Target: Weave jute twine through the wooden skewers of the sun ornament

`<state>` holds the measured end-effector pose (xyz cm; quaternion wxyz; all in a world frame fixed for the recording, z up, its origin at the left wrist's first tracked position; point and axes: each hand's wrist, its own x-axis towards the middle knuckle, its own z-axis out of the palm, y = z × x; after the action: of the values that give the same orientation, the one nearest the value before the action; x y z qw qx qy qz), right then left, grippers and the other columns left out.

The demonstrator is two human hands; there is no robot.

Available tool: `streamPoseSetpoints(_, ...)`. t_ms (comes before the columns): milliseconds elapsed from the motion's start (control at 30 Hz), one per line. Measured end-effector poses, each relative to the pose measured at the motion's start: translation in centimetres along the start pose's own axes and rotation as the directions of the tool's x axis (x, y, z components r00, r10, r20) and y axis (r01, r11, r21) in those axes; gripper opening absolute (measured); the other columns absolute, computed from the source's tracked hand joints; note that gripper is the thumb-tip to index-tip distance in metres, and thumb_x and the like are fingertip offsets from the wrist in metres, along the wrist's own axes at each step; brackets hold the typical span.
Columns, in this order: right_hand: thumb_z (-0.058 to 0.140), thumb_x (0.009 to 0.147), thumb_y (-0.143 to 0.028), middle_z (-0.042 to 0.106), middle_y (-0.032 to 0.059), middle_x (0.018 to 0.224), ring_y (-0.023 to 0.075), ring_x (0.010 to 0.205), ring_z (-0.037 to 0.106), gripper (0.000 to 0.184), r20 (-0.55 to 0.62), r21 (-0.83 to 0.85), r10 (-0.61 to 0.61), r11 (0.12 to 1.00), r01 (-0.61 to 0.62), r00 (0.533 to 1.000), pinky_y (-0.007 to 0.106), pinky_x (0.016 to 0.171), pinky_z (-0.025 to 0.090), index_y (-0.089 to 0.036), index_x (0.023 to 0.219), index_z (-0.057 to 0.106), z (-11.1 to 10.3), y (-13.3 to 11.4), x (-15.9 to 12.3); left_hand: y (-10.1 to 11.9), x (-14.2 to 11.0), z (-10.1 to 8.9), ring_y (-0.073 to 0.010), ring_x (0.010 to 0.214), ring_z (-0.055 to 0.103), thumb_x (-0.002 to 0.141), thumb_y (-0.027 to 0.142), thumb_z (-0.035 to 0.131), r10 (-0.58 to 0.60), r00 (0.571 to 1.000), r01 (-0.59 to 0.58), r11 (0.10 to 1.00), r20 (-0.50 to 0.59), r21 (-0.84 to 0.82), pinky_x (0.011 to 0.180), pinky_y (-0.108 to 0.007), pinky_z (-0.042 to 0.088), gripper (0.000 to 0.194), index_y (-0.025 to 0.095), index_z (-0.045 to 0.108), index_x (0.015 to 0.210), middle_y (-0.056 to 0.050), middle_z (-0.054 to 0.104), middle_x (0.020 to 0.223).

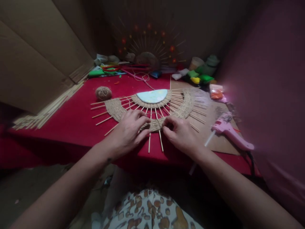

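Observation:
A half-round piece of woven twine (115, 109) on thin wooden sticks (104, 122) lies on the red cloth, with a pale blue half-disc (152, 96) at its centre. My left hand (131, 130) rests over the outer woven band left of the middle, thumb and fingers closed on its edge. Just right of the middle, my right hand (177, 132) pinches at the same band, where a strand of twine (158, 122) crosses it. What sits between the fingertips is small and partly hidden. A ball of twine (103, 93) lies at the upper left of the piece.
A pink glue gun (232, 130) lies at right on cardboard (220, 144). Loose sticks (51, 106) are piled along the left edge. Scissors (111, 68) and colourful clay packets (206, 78) lie at the back, before a similar flowered stick fan (147, 57).

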<state>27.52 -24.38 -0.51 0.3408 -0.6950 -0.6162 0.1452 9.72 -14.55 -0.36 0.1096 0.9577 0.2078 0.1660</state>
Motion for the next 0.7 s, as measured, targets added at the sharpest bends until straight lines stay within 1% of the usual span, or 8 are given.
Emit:
streamPoseSetpoints(167,0.050,0.074,-0.012,0.056,-0.0013,0.063,0.0129,0.060,0.050,0.011,0.008,0.030,0.019,0.999,-0.019,1.000,0.027,0.061,0.036,-0.019,0.068,0.054,0.2,0.2,0.0,0.1,1.2,1.5,-0.0283,0.103,0.047,0.085,0.039,0.063,-0.093,0.994,0.090,0.994,0.054,0.060,0.093,-0.046,0.039,0.034,0.013,0.060,0.106,-0.012,0.058,0.111)
streamPoseSetpoints(300,0.049,0.077,-0.017,0.056,-0.0008,0.063,0.0139,0.061,0.051,0.011,0.036,0.050,0.032,0.998,-0.034,0.999,0.028,0.061,0.037,-0.020,0.068,0.053,0.3,0.6,-0.1,0.5,1.1,1.7,-0.0271,0.106,0.047,0.085,0.039,0.063,-0.212,0.976,0.212,0.977,0.057,-0.003,0.093,-0.046,0.037,0.030,0.017,0.060,0.104,-0.009,0.057,0.112)
streamPoseSetpoints(433,0.050,0.081,-0.024,0.059,-0.0002,0.066,0.0153,0.060,0.053,0.009,0.160,0.007,0.064,0.998,-0.066,0.985,0.029,0.058,0.037,-0.019,0.084,0.057,-1.6,0.0,0.7,1.0,0.8,1.9,-0.0264,0.105,0.047,0.085,0.037,0.063,-0.258,0.966,0.259,0.965,0.028,-0.040,0.093,-0.046,0.037,0.027,0.019,0.058,0.104,-0.007,0.057,0.110)
streamPoseSetpoints(467,0.052,0.081,-0.028,0.060,-0.0003,0.066,0.0157,0.059,0.053,0.016,0.168,-0.021,0.084,0.996,-0.082,0.982,0.029,0.057,0.037,-0.019,0.094,0.057,-2.2,-0.6,1.4,1.0,0.7,2.0,-0.0263,0.105,0.047,0.085,0.036,0.062,-0.255,0.967,0.256,0.966,0.021,-0.048,0.094,-0.046,0.037,0.026,0.019,0.058,0.104,-0.007,0.057,0.110)
streamPoseSetpoints(533,0.052,0.083,-0.028,0.062,0.0019,0.072,0.0167,0.063,0.055,0.021,0.027,-0.124,0.049,0.991,-0.045,0.998,0.030,0.059,0.038,-0.017,0.101,0.057,-2.9,-2.4,3.5,1.0,0.5,2.2,-0.0262,0.106,0.047,0.086,0.035,0.060,-0.242,0.970,0.243,0.968,0.014,-0.060,0.095,-0.047,0.037,0.024,0.019,0.058,0.104,-0.007,0.057,0.111)
streamPoseSetpoints(567,0.052,0.082,-0.026,0.062,0.0023,0.070,0.0170,0.063,0.055,0.021,0.000,-0.173,0.009,0.985,-0.009,1.000,0.030,0.060,0.039,-0.017,0.101,0.058,-2.7,-3.5,4.8,1.0,0.4,2.2,-0.0267,0.106,0.047,0.086,0.034,0.060,-0.239,0.971,0.239,0.969,0.011,-0.061,0.095,-0.047,0.037,0.024,0.019,0.057,0.105,-0.008,0.057,0.112)
streamPoseSetpoints(633,0.052,0.083,-0.024,0.065,0.0062,0.080,0.0179,0.071,0.058,0.021,0.109,-0.204,-0.083,0.973,0.104,0.991,0.030,0.064,0.042,-0.016,0.100,0.061,-1.1,-5.8,8.1,1.0,0.3,2.2,-0.0291,0.109,0.046,0.086,0.033,0.059,-0.237,0.971,0.237,0.970,0.005,-0.051,0.095,-0.048,0.038,0.028,0.019,0.057,0.110,-0.010,0.055,0.117)
streamPoseSetpoints(700,0.057,0.082,-0.025,0.066,0.0122,0.103,0.0213,0.087,0.061,0.032,0.240,-0.221,-0.205,0.940,0.259,0.949,0.032,0.075,0.045,-0.014,0.112,0.060,2.0,-7.7,11.6,1.0,0.1,2.2,-0.0317,0.115,0.043,0.086,0.035,0.058,-0.234,0.972,0.234,0.972,0.000,-0.035,0.099,-0.051,0.037,0.034,0.020,0.056,0.116,-0.011,0.054,0.122)
